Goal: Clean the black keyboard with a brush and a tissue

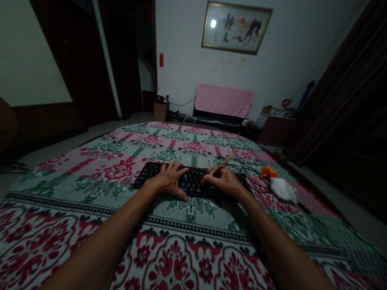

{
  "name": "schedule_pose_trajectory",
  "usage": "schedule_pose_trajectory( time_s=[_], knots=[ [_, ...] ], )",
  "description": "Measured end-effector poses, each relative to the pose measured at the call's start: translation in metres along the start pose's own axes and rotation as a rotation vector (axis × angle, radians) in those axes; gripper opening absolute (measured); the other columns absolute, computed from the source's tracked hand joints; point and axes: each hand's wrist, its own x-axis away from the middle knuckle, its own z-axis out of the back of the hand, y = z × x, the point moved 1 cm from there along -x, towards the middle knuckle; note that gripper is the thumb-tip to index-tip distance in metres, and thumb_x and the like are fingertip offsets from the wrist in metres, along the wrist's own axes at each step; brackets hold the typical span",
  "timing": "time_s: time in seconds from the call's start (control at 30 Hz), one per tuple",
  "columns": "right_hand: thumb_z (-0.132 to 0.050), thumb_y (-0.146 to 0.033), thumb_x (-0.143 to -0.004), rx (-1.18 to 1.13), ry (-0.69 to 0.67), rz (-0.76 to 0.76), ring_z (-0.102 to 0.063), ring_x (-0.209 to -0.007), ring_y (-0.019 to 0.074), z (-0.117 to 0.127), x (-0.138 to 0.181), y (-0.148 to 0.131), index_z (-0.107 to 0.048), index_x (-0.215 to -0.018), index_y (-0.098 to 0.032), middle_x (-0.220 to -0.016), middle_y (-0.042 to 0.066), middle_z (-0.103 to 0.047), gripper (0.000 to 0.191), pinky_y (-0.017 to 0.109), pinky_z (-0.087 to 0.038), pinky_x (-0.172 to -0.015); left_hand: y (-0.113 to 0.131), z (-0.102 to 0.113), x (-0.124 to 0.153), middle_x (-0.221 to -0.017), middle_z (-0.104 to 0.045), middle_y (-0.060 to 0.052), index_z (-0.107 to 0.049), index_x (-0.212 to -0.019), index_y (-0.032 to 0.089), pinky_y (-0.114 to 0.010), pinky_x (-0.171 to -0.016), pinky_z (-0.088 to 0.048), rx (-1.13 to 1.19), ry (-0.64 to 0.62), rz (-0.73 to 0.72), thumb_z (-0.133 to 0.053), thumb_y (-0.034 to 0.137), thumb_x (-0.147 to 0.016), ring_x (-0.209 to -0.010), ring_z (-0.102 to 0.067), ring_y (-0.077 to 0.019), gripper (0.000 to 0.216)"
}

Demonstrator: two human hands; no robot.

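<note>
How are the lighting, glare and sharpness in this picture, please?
Head view: dim overall, the doorway almost black; a bright glare spot on the framed picture; forearms look stretched toward the bottom edge; the white item right of the keyboard looks soft.

left hand (169,179) on a black keyboard (192,179), right hand (226,180) around a wooden-handled tool (222,163), possibly a brush

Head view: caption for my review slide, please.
On a floral cloth, left hand rests on a black keyboard; right hand holds a slim tan tool over it.
</note>
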Motion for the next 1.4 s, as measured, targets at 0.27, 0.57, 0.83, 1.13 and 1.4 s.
schedule_pose_trajectory(
  time_s=[0.27,0.57,0.83,1.13,1.4],
  knots=[
    [-0.065,-0.041,-0.071,-0.012,0.034,-0.012,-0.065,-0.077,0.0175,-0.003,-0.002,0.003,-0.063,-0.087,-0.017,-0.082,0.003,-0.069,0.029,0.027,-0.049,-0.069,-0.012,-0.001,-0.005,-0.149,-0.022,-0.014,-0.029,-0.141,0.028,-0.056,-0.107,-0.013,-0.007,0.076,0.063,-0.060,0.079,-0.046,-0.135,-0.018,-0.0383,0.112],
    [-0.064,-0.036,-0.072,-0.016,-0.022,0.093,-0.064,-0.075,0.0164,-0.010,-0.020,0.009,-0.062,-0.098,-0.016,-0.081,0.002,-0.069,0.032,0.027,-0.048,-0.071,-0.022,-0.001,-0.009,-0.150,-0.021,-0.014,-0.024,-0.143,0.028,-0.058,-0.107,-0.010,0.021,0.062,0.077,-0.059,0.077,-0.050,-0.136,-0.015,-0.0371,0.111],
    [-0.062,-0.034,-0.076,0.045,-0.096,0.136,-0.063,-0.076,0.0162,-0.015,-0.022,0.005,-0.061,-0.102,-0.017,-0.083,0.001,-0.069,0.031,0.026,-0.046,-0.071,-0.026,0.001,-0.015,-0.145,-0.029,-0.013,-0.028,-0.142,0.027,-0.056,-0.106,-0.018,-0.003,0.075,0.034,-0.060,0.075,-0.049,-0.133,-0.022,-0.0369,0.109],
    [-0.062,-0.032,-0.077,0.059,-0.121,0.156,-0.063,-0.071,0.0149,-0.016,-0.022,0.003,-0.061,-0.100,-0.017,-0.080,0.001,-0.068,0.028,0.025,-0.045,-0.067,-0.021,0.011,-0.021,-0.145,-0.030,-0.012,-0.027,-0.142,0.029,-0.053,-0.106,-0.022,-0.022,-0.016,0.055,-0.062,0.075,-0.045,-0.132,-0.026,-0.0356,0.113],
    [-0.063,-0.032,-0.076,0.023,-0.118,0.154,-0.063,-0.075,0.0154,-0.017,-0.021,0.008,-0.061,-0.096,-0.016,-0.081,0.001,-0.068,0.026,0.024,-0.046,-0.068,-0.021,0.011,-0.019,-0.140,-0.035,-0.010,-0.031,-0.140,0.030,-0.047,-0.105,-0.026,-0.008,0.037,0.029,-0.065,0.073,-0.045,-0.127,-0.033,-0.0348,0.109]
  ],
)
